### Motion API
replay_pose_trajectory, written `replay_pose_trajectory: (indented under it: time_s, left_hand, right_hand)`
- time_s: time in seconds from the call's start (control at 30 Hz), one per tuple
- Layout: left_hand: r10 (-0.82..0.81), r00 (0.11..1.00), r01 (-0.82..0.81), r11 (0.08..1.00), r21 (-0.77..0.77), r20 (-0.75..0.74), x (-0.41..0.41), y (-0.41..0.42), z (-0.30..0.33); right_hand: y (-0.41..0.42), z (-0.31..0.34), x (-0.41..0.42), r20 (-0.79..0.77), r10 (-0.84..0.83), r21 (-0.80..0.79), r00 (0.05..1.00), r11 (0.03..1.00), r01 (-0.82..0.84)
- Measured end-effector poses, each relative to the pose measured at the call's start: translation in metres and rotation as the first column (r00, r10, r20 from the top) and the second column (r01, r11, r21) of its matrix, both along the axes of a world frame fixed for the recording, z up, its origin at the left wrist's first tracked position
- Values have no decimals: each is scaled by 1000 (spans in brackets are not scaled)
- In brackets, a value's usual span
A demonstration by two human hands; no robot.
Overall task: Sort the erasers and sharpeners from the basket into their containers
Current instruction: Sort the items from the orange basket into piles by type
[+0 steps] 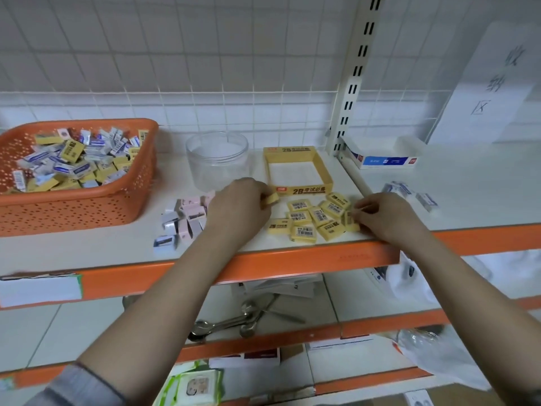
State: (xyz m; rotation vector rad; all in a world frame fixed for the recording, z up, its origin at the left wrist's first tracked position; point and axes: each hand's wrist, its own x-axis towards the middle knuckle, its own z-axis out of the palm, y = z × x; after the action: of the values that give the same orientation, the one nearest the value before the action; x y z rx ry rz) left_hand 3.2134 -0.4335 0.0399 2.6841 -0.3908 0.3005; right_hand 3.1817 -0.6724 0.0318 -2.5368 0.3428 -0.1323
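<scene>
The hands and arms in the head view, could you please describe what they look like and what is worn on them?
Both are a person's bare hands, the left hand and the right hand, with no gloves, rings or watch visible. The forearms are uncovered. On the left arm a grey sleeve is pushed up near the elbow, with a darker edge at its cuff. No sleeve shows on the right arm.

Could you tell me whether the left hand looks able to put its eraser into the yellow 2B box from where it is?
Probably yes: the left hand holds a yellow eraser beside the open yellow 2B box, nothing between.
</scene>
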Motion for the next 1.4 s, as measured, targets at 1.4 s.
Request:
replay_pose_trajectory:
  time_s: [1.4]
  left_hand:
    - [203, 973, -171, 953, -250, 109, 45, 302, 63]
  right_hand:
    - [295, 61, 64, 333, 175, -17, 927, 984, -179]
